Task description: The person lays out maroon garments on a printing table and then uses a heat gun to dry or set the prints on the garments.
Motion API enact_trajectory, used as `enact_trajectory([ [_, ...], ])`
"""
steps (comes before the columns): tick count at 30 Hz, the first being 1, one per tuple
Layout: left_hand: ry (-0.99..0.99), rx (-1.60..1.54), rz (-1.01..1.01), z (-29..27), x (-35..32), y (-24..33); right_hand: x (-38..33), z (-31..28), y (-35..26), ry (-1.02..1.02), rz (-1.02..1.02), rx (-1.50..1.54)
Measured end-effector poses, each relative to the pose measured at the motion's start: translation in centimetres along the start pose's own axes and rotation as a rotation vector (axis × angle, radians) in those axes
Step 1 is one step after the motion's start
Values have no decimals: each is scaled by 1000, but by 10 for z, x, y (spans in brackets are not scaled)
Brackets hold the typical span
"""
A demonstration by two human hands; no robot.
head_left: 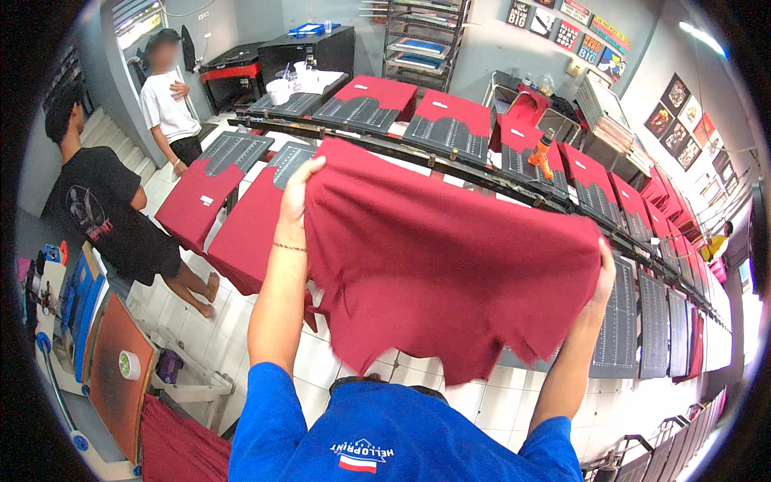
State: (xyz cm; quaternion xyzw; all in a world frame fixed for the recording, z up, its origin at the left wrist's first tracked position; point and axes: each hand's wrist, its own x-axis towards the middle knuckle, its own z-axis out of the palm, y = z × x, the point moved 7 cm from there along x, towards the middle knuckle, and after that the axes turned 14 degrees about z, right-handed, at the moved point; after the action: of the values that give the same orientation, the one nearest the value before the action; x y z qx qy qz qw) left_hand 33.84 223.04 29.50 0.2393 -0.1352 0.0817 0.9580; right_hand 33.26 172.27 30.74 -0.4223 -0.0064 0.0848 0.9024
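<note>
Holding maroon cut-fabric panel (458, 257) spread wide, clamped at upper corners in left hand (297, 191) and right hand (603, 277).

The cloth (458, 249) hung between the left hand (301, 193) and the right hand (602, 277), before a double row of boards (361, 111). Beyond it, a drill (542, 154) rested on the far row; behind that row stood a rack (422, 44), with a cabinet (309, 66) to its left. At left, one person (100, 201) stood nearer than a second person (170, 108); lower left, a cup (128, 365) sat on a panel (120, 406).
</note>
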Motion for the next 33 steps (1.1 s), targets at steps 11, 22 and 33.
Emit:
enact_trajectory([
  [11, 210, 437, 119, -49, -119, 50, -95, -4, 75, 271, 185, -185],
  [22, 430, 916, -266, -284, -309, -11, -210, -179, 337, 578, 808, -240],
  [33, 95, 1604, -104, -279, -198, -48, -126, -183, 337, 551, 581, -1145],
])
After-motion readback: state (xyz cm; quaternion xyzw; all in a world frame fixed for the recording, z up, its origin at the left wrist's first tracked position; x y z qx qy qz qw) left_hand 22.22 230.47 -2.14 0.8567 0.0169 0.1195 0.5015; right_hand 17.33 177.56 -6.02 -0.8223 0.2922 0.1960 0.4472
